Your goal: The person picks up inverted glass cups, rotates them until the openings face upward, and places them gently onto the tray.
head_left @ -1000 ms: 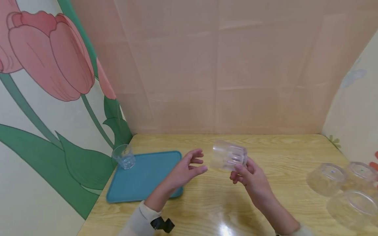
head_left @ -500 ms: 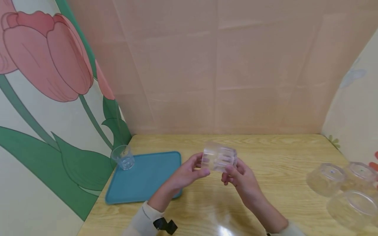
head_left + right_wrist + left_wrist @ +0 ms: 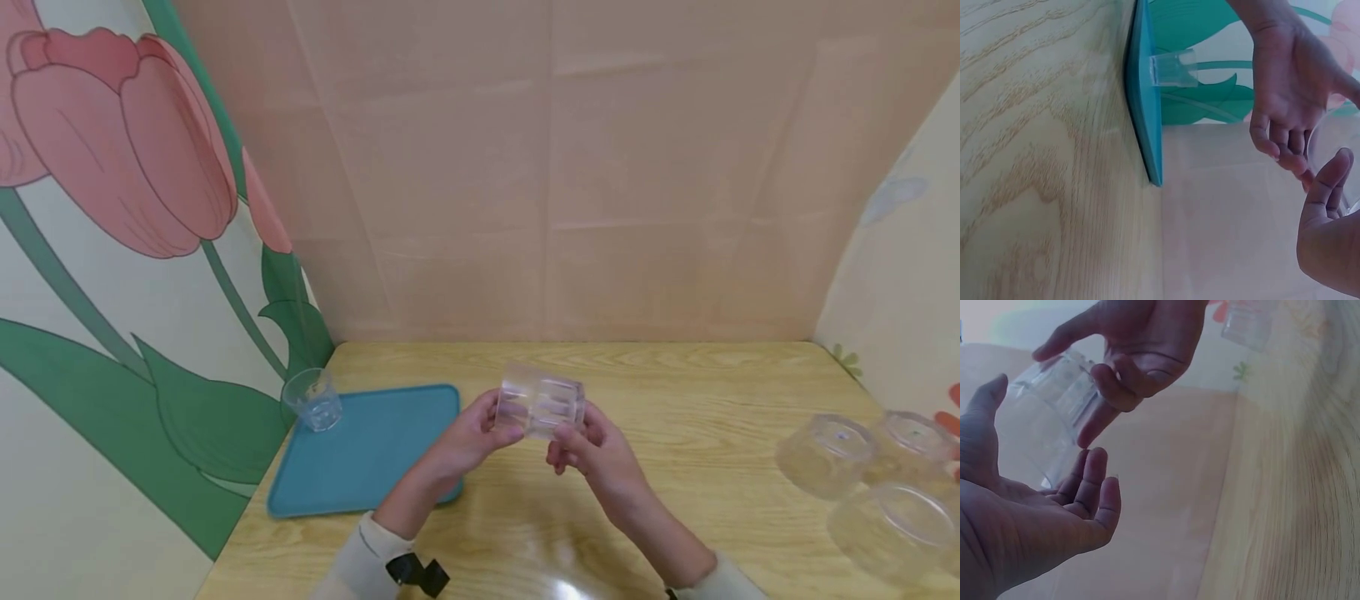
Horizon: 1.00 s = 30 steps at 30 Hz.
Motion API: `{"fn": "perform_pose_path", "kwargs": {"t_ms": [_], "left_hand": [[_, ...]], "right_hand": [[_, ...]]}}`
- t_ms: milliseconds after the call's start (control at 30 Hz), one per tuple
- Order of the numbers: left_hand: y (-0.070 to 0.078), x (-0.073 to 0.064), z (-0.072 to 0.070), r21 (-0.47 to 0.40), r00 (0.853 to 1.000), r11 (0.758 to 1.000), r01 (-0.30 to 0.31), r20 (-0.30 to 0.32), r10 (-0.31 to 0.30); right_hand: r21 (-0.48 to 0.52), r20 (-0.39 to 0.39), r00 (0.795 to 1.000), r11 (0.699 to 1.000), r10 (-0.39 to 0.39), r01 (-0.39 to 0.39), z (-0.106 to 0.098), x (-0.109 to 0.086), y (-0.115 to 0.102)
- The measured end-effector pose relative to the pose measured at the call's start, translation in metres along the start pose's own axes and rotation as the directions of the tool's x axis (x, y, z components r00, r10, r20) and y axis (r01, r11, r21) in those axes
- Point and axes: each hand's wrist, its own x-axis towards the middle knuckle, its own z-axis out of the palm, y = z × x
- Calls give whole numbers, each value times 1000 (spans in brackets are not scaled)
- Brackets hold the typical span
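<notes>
A clear tumbler with a fluted lower part is held sideways above the table, its mouth to the left and its base to the right. My left hand holds it around the rim, thumb at the front and fingers behind. At the base, my right hand pinches it between thumb and fingers. In the left wrist view the tumbler spans the gap between both hands, and the fingers of the left hand bend around its rim end. The right wrist view catches only part of the tumbler, at the right edge.
On the left lies a blue tray, with another clear tumbler upright at its far left corner. Several clear vessels stand upside down at the right, among them a wide one. Printed panels border the wood-grain table.
My right hand has brought the tumbler leftward to my left hand, which was apart from it a second ago and now holds its rim. Both hands then shifted slightly left.
</notes>
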Motion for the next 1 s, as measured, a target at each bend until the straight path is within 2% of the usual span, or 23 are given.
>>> {"fn": "perform_pose_path", "kwargs": {"t_ms": [200,433,700,900,1000], "left_hand": [[2,-2,-3,-41,1000,999,-14,8,15],[4,-1,-3,-59,1000,998,-15,-16,14],[9,-3,-6,-78,1000,997,-25,-22,23],[16,-6,-8,-49,1000,999,-24,-19,23],[17,-7,-8,-7,998,999,-52,-28,52]], "right_hand": [[-34,26,1000,999,1,0,-1,1,1],[-77,45,999,997,-5,8,-3,0,0],[-170,37,997,984,69,-62,-2,0,-6],[-218,45,993,971,110,-98,-5,-1,-11],[-235,65,991,967,114,-95,-7,-1,-13]]}}
